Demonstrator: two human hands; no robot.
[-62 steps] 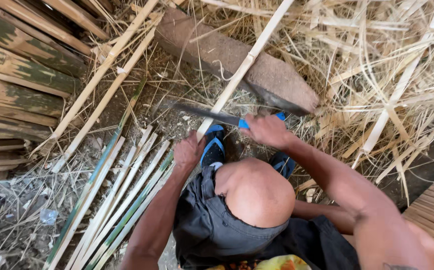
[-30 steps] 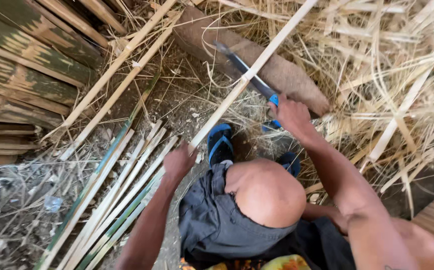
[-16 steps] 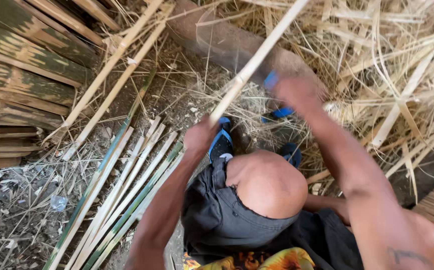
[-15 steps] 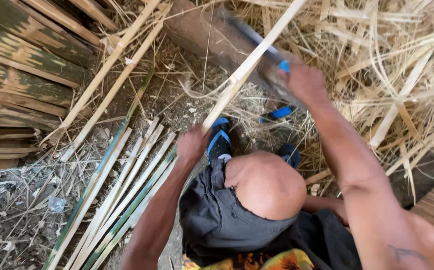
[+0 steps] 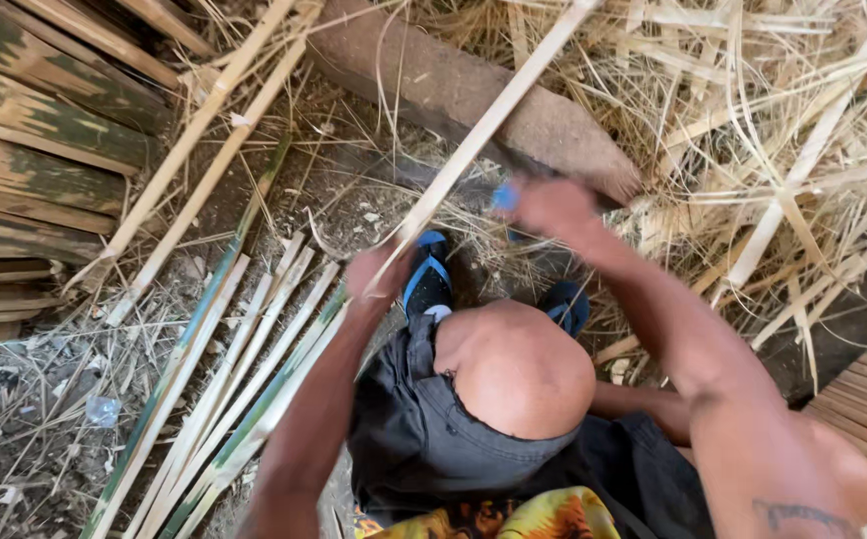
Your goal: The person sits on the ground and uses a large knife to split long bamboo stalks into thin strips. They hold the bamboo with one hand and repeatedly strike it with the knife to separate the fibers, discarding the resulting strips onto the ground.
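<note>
Over bare dirt just ahead of the bent knee, the left hand (image 5: 378,274) is closed around the lower end of a long bamboo strip (image 5: 483,130), which slants up across a log (image 5: 473,100). The right hand (image 5: 553,208), blurred, is clenched on a blue-handled tool (image 5: 504,196) beside the strip. Split strips (image 5: 224,389) crowd the left; straw (image 5: 753,150) hems the right.

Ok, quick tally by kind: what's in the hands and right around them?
Hands: 2, left hand and right hand
bamboo strip, gripped by the left hand: 1
blue-handled tool, blurred, in the right hand: 1
blue sandals: 2
log under the strip: 1
Total: 7
</note>
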